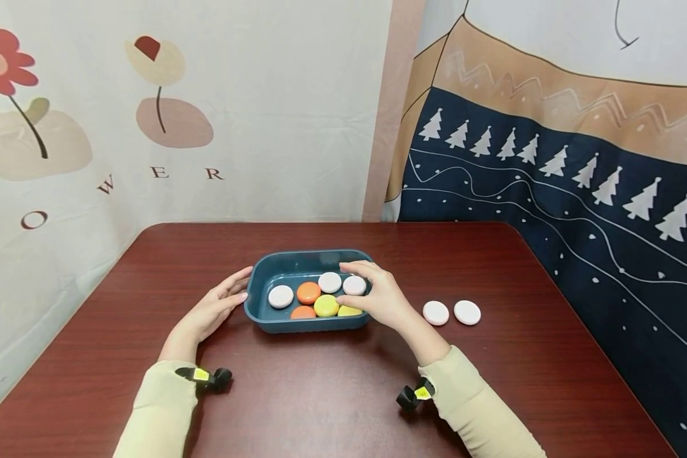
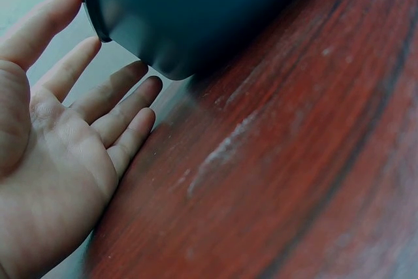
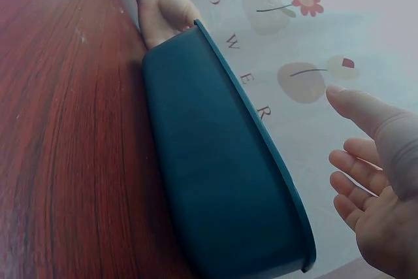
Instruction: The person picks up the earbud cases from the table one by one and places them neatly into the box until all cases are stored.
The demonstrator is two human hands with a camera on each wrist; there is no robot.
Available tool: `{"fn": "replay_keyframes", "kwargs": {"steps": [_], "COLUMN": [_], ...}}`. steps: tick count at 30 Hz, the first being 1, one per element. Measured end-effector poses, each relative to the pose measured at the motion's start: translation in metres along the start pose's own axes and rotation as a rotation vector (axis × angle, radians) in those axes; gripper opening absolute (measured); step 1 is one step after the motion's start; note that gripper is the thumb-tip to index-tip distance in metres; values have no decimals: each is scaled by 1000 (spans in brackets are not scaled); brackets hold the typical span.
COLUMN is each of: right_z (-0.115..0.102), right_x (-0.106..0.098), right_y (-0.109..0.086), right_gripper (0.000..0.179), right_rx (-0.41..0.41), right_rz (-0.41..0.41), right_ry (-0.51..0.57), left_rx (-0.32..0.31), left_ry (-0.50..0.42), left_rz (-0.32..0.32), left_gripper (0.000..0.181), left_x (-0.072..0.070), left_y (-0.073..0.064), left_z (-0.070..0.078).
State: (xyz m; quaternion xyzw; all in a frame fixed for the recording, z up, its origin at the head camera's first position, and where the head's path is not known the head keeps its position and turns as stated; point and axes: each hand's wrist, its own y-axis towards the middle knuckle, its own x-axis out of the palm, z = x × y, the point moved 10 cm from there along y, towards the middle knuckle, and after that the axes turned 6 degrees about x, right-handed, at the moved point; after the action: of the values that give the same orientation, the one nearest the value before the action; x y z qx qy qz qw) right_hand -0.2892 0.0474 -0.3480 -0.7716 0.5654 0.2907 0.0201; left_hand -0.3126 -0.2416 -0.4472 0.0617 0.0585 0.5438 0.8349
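A dark teal plastic box (image 1: pixel 315 326) holds several glossy round discs: white (image 1: pixel 280 296), orange (image 1: pixel 308 292) and yellow (image 1: pixel 326 305). At the box's left end is my left hand (image 1: pixel 208 312), its thumb and fingertips right at the rim and end wall. The left wrist view shows those fingers loosely extended beside the box wall (image 2: pixel 196 17). My right hand (image 1: pixel 382 298) hovers over the box's right end, thumb and fingers spread apart with nothing between them. It partly covers a yellow disc (image 1: pixel 350 311).
Two white discs (image 1: pixel 436 313) lie side by side on the reddish-brown table (image 1: pixel 309 394), right of the box. Behind the table hang a pale flower-print cloth (image 1: pixel 286 127) and a dark cloth with white trees (image 1: pixel 549 203). Both wrists carry small black cameras (image 1: pixel 222 380).
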Motion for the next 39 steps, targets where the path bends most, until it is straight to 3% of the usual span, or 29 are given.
{"fn": "replay_keyframes", "kwargs": {"steps": [25, 33, 39], "right_z": [17, 18, 26], "right_x": [-30, -42, -49], "right_y": [-23, -32, -37], "right_gripper": [59, 57, 57], "right_rx": [38, 4, 47], "right_rz": [20, 47, 43], "right_ry": [-58, -91, -100], "left_rx": [26, 11, 23], "left_ry": [-9, 2, -1], "left_rz": [-18, -11, -19], "left_gripper": [59, 60, 60], "left_x": [2, 2, 4], "left_y": [1, 0, 0], "left_z": [3, 2, 5]}}
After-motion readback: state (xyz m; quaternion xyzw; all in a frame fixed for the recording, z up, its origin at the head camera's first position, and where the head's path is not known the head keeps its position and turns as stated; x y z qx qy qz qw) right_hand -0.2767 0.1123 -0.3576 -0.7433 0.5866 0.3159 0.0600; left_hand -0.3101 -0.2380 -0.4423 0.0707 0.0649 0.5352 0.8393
